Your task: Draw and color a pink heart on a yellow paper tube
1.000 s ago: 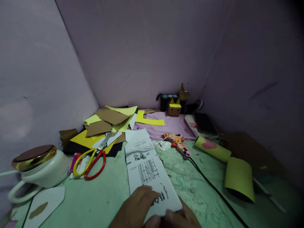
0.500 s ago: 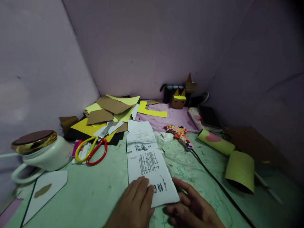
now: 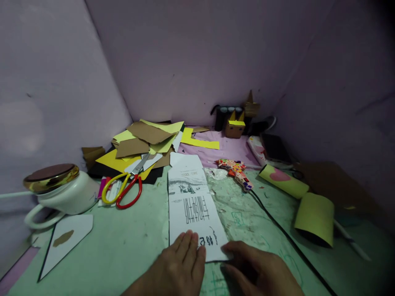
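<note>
A long white printed card [image 3: 191, 185] lies lengthwise on the green tabletop, its far end creased. My left hand [image 3: 182, 263] rests flat on the card's near left part, fingers stretched out. At the near right corner, my right hand [image 3: 256, 263] touches the card with its index finger. The thumb is below the near edge, with a gap between it and the finger; the other fingers are mostly hidden. Scissors [image 3: 129, 189] with one yellow and one red handle lie to the left. A flower-patterned glue gun [image 3: 236, 172] lies to the right of the card.
Paper and cardboard scraps [image 3: 148, 137] are piled at the back left. A white mug [image 3: 72, 193] with a gold-rimmed disc on top stands left, near a white cut piece [image 3: 72, 230]. Yellow-green paper rolls [image 3: 314, 218] and a black cord [image 3: 286, 234] lie right. A small cardboard figure [image 3: 235, 128] stands behind.
My right index finger has moved from beside the card's right edge onto its near corner. My left hand stays flat on the card. The view has shifted slightly.
</note>
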`<action>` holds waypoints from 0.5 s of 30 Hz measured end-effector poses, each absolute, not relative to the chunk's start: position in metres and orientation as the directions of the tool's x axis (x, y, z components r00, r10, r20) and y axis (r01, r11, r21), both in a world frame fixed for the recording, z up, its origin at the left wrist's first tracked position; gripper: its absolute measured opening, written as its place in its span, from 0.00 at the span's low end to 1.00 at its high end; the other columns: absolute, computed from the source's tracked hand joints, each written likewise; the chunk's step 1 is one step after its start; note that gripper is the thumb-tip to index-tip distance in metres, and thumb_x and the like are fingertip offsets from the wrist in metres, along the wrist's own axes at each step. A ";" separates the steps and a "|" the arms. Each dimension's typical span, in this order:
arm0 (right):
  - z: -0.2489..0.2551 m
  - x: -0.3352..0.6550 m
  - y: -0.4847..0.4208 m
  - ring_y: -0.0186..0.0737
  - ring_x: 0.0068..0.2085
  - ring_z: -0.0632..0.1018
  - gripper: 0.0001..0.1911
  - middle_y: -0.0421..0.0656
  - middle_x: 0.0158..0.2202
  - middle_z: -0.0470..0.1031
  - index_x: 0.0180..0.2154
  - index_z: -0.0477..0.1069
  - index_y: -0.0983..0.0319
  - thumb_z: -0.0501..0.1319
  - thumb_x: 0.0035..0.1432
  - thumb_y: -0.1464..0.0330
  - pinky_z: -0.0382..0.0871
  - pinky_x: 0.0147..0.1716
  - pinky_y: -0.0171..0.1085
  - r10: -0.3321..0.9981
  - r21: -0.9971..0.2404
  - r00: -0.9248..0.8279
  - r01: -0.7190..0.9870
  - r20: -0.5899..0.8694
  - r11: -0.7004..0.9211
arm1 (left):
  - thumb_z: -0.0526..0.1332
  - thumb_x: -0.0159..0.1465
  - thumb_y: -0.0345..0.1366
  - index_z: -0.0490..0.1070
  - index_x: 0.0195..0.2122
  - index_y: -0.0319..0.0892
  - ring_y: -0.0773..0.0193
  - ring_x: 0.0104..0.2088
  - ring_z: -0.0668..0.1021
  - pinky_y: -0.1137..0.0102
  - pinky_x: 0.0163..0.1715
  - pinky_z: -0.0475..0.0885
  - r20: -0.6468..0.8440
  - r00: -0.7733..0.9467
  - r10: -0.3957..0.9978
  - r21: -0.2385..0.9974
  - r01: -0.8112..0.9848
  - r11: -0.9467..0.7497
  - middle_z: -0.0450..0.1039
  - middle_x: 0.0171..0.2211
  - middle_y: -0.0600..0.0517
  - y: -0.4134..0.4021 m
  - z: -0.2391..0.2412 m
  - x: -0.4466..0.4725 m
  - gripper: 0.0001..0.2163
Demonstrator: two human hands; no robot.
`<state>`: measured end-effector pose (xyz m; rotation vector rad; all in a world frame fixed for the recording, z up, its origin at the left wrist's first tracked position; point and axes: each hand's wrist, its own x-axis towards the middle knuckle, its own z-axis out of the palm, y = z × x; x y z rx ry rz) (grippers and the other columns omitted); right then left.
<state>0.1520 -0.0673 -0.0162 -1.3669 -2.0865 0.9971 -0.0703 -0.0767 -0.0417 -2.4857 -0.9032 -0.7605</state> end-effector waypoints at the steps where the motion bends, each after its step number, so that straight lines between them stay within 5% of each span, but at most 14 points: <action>1: -0.013 0.153 -0.063 0.44 0.29 0.78 0.12 0.45 0.30 0.78 0.43 0.72 0.57 0.59 0.56 0.70 0.75 0.27 0.41 0.891 -0.643 -0.446 0.658 0.088 0.393 | 0.48 0.56 0.21 0.73 0.40 0.30 0.43 0.39 0.81 0.57 0.34 0.80 0.604 0.646 0.467 -0.165 0.674 -0.720 0.80 0.35 0.33 -0.076 -0.040 -0.071 0.16; 4: -0.010 0.147 -0.049 0.50 0.41 0.79 0.17 0.51 0.41 0.78 0.50 0.71 0.59 0.57 0.59 0.72 0.76 0.37 0.48 0.680 -0.311 -0.628 0.606 0.379 0.732 | 0.48 0.55 0.20 0.72 0.42 0.29 0.45 0.40 0.81 0.56 0.36 0.80 0.593 0.655 0.469 -0.151 0.662 -0.734 0.80 0.36 0.33 -0.076 -0.039 -0.072 0.18; 6: -0.012 0.139 -0.040 0.47 0.48 0.77 0.17 0.51 0.47 0.77 0.53 0.68 0.61 0.54 0.62 0.73 0.74 0.47 0.49 0.513 -0.229 -0.729 0.462 0.454 0.857 | 0.47 0.54 0.20 0.72 0.43 0.30 0.47 0.41 0.81 0.57 0.37 0.80 0.605 0.647 0.465 -0.131 0.656 -0.743 0.80 0.36 0.34 -0.075 -0.039 -0.072 0.19; 10: -0.014 0.128 -0.034 0.43 0.49 0.78 0.14 0.50 0.46 0.79 0.49 0.72 0.67 0.54 0.64 0.75 0.75 0.48 0.39 0.428 -0.232 -0.795 0.360 0.431 0.904 | 0.47 0.55 0.21 0.71 0.44 0.31 0.50 0.40 0.81 0.59 0.37 0.80 0.634 0.625 0.456 -0.102 0.652 -0.752 0.80 0.35 0.36 -0.074 -0.038 -0.074 0.19; 15: -0.011 0.127 -0.037 0.46 0.47 0.80 0.16 0.54 0.46 0.79 0.46 0.72 0.72 0.52 0.59 0.79 0.74 0.48 0.41 0.428 -0.275 -0.784 0.334 0.449 0.901 | 0.47 0.53 0.22 0.69 0.48 0.29 0.49 0.40 0.81 0.60 0.34 0.80 0.613 0.633 0.473 -0.019 0.610 -0.792 0.79 0.37 0.34 -0.072 -0.027 -0.077 0.22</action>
